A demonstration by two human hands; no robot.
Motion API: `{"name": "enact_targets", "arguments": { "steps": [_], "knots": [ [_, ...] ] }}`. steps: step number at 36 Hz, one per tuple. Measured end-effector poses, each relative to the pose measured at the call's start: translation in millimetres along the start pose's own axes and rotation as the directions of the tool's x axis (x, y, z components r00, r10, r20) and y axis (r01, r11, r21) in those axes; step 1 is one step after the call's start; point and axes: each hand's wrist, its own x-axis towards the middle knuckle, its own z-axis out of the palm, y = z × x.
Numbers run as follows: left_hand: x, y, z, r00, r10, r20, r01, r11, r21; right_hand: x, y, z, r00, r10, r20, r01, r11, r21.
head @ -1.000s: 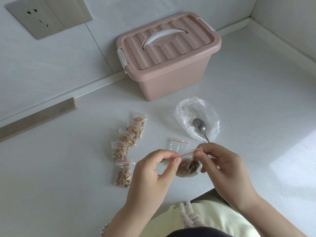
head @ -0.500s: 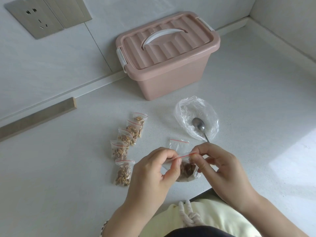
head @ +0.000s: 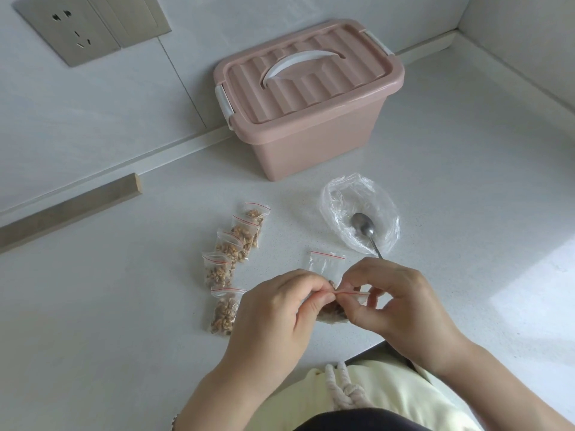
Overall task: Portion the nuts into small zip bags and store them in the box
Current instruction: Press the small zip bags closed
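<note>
Here, the left hand (head: 280, 309) and right hand (head: 395, 303) both pinch the red-lined seal of a small clear plastic zip bag (head: 331, 317) of brown nut pieces, close to the front edge of the white speckled worktop (head: 124, 306). The track may close only partly if the fingers skip a stretch or a crumb sits in it, and the nuts would then spill in storage. The film looks thin and slick, so it could slip from the pinch and drop off that edge.

The five filled bags (head: 236, 244) form lumpy, knobbly pillows in an overlapping row left of the hands. An empty flat zip bag (head: 326, 262) lies just beyond them. A crumpled clear plastic bag (head: 361, 200), glossy and creased, holds a steel spoon (head: 365, 227). The rigid pink plastic box (head: 311, 150), ribbed lid closed, stands by the back edge.
</note>
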Motion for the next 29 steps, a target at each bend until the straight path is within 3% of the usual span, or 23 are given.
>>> {"name": "enact_targets", "arguments": {
  "steps": [15, 24, 29],
  "knots": [
    [-6.1, -9.4, -1.4, 1.0, 0.007, -0.021, -0.006, 1.0, 0.022, -5.7, 6.0, -10.9, 1.0, -0.012, -0.029, 0.012, 1.0, 0.007],
    [-17.2, -38.6, 7.3, 0.978, -0.159, -0.138, 0.154, 0.987, -0.043, -6.4, 14.4, 0.0, 0.999, 0.046, -0.025, -0.047, 0.997, -0.061],
    [-28.4, -61.1, 12.5, 0.941, -0.299, -0.161, 0.298, 0.954, -0.027, -1.4, 26.8, 24.0, 0.977, 0.194, 0.09, -0.19, 0.98, -0.049]
  ]
}}
